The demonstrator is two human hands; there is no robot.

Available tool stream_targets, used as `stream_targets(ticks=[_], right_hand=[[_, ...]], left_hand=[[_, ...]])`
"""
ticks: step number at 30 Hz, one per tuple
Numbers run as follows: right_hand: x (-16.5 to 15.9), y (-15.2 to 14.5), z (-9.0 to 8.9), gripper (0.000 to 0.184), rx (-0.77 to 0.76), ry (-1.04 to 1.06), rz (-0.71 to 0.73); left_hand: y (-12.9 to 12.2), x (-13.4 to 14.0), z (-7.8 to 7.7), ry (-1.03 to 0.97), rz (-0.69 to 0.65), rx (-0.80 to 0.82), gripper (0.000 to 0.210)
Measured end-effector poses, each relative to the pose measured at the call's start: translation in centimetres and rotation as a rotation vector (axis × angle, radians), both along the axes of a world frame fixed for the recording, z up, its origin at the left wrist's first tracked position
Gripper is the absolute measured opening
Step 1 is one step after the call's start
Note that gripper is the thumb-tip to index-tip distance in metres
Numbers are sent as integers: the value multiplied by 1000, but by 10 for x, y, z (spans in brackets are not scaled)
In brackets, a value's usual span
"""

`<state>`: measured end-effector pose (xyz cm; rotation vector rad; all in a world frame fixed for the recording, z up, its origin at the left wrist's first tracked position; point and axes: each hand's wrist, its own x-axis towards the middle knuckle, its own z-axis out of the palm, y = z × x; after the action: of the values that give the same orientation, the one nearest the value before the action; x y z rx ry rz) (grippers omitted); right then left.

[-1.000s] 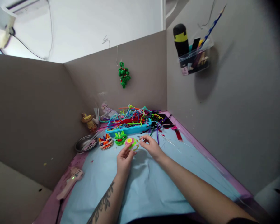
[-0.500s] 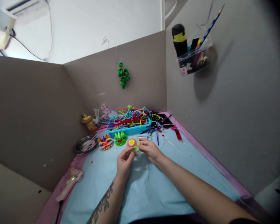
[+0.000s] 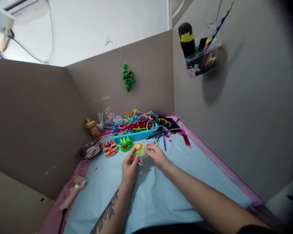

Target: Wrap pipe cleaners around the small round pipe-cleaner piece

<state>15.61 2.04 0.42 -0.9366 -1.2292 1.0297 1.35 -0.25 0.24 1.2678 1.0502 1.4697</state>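
A small round piece of coiled pipe cleaner (image 3: pixel 139 149), yellow, pink and green, is held up above the blue cloth. My left hand (image 3: pixel 130 164) pinches its lower left edge between thumb and fingers. At its right edge my right hand (image 3: pixel 157 156) has thumb and fingertips closed on a pale strand that looks like the end of a pipe cleaner. Just left of the piece sits a green animal head (image 3: pixel 126 145) made of pipe cleaner, and beside that an orange and cream one (image 3: pixel 110 149). Scissors (image 3: pixel 151 142) lie behind my right fingers, partly hidden.
Behind my hands stands a blue tray (image 3: pixel 134 136) heaped with coloured pipe cleaners. A metal bowl (image 3: pixel 83 151) and a pink glue gun (image 3: pixel 74 191) are on the left. Grey panels surround the table; a clear box (image 3: pixel 202 63) of tools hangs on the right one.
The round piece has turned and tilted in my fingers, its yellow centre shifting left and more green showing. My left fingers have changed their hold slightly. My right hand stays almost in place.
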Motion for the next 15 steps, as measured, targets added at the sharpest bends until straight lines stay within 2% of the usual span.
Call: stream_targets(ticks=[7, 11, 15], right_hand=[[-3, 0, -2, 32, -33, 54, 58], [-2, 3, -4, 32, -27, 85, 58], [0, 4, -4, 29, 22, 64, 45]], left_hand=[[-3, 2, 0, 122, 8, 65, 60], [-5, 4, 2, 64, 7, 66, 67], [-4, 3, 4, 0, 21, 31, 65]])
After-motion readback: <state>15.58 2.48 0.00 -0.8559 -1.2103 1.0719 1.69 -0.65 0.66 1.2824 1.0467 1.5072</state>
